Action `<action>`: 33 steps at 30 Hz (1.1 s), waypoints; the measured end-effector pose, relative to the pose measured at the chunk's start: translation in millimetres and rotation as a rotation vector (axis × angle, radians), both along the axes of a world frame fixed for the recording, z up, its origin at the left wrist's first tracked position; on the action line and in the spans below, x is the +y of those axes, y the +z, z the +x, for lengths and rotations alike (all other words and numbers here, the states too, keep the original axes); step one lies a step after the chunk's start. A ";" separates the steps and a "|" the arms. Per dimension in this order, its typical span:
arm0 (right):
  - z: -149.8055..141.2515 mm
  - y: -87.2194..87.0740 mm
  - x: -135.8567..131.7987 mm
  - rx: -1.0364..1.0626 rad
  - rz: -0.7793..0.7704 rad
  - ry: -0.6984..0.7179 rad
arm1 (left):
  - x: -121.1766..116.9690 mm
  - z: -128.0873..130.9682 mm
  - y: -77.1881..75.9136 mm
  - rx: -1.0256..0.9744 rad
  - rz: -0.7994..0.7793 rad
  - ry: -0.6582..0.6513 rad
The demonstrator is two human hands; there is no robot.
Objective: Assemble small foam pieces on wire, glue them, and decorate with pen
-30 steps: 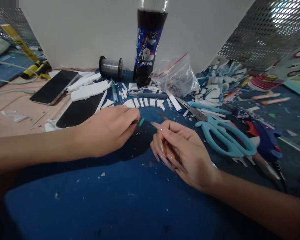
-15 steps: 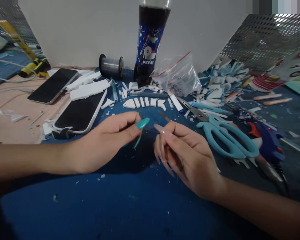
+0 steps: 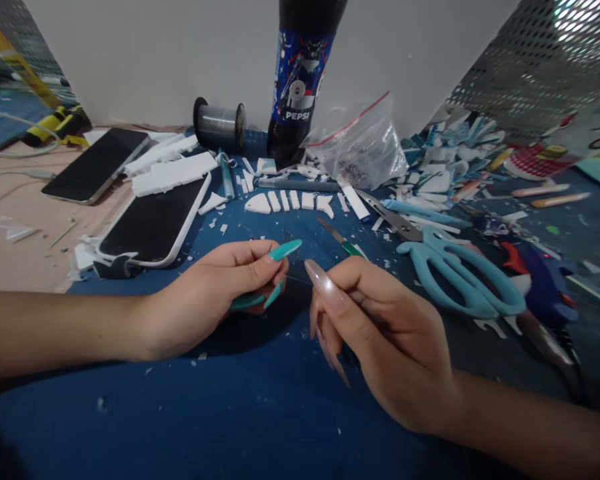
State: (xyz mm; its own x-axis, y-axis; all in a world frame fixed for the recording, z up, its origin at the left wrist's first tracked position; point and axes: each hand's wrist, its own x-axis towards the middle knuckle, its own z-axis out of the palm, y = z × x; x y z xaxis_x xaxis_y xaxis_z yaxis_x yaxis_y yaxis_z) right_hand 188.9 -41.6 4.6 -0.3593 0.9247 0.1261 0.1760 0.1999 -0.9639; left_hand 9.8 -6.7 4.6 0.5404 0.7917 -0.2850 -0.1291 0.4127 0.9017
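My left hand [image 3: 240, 277], with teal nails, is closed in a pinch over the blue mat [image 3: 230, 407]. Facing it, my right hand [image 3: 380, 327] pinches too, thumb against forefinger. A thin line [image 3: 299, 279], hard to make out, runs across the small gap between both sets of fingertips. Beyond the hands lies a row of white pieces forming a fish skeleton: a pointed head [image 3: 258, 204], several narrow strips and a forked tail [image 3: 325, 205]. A small green-handled knife [image 3: 337, 235] rests just behind my right hand, its handle partly hidden.
Light-blue scissors [image 3: 460, 273] and a blue glue gun [image 3: 543, 283] lie at right. Behind stand a Pepsi bottle [image 3: 300, 87], a spool of clear line [image 3: 219, 127] and a plastic bag [image 3: 365, 147]. Two phones [image 3: 97, 163] lie left; white and blue scraps [image 3: 440, 167] pile up back right.
Both hands have come slightly lower and nearer in view, still pinching. The knife's green handle now shows behind my right hand. The view has shifted a little.
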 end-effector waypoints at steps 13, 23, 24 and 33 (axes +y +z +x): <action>-2.3 -0.4 -0.4 -0.078 0.132 -0.085 | 0.8 2.3 6.4 0.081 0.067 -0.001; 0.6 -3.1 -2.9 -0.176 0.200 -0.028 | -2.1 2.2 7.9 0.112 0.042 0.020; 0.2 -3.3 -2.8 -0.182 0.199 -0.031 | -2.1 2.2 7.8 0.109 0.042 0.020; 0.2 -3.7 -2.9 -0.194 0.213 -0.029 | -1.5 2.8 6.7 0.094 0.060 0.011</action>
